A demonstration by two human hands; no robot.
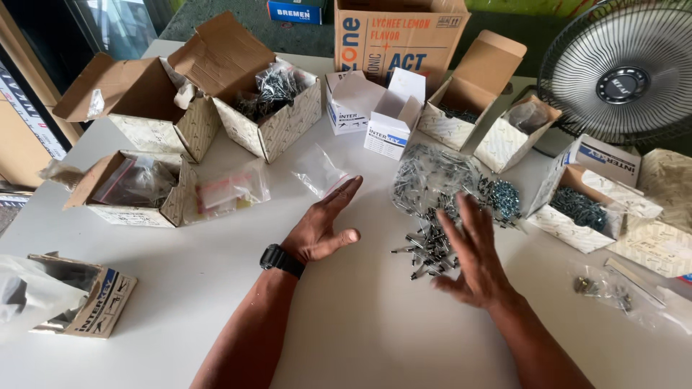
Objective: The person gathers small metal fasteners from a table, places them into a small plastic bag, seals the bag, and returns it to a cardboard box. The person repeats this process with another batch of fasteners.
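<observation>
On the white table (360,317), the right hand (472,259) hovers spread wide over the heap of loose rivets (431,245) (sorting seemingly underway); the left hand (324,227) rests open, empty. Gathering them probably needs a careful sweep.

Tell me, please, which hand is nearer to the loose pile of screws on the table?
Right. The right hand hovers over the pile of screws, its fingers overlapping it; the left hand lies apart, to the pile's left.
</observation>
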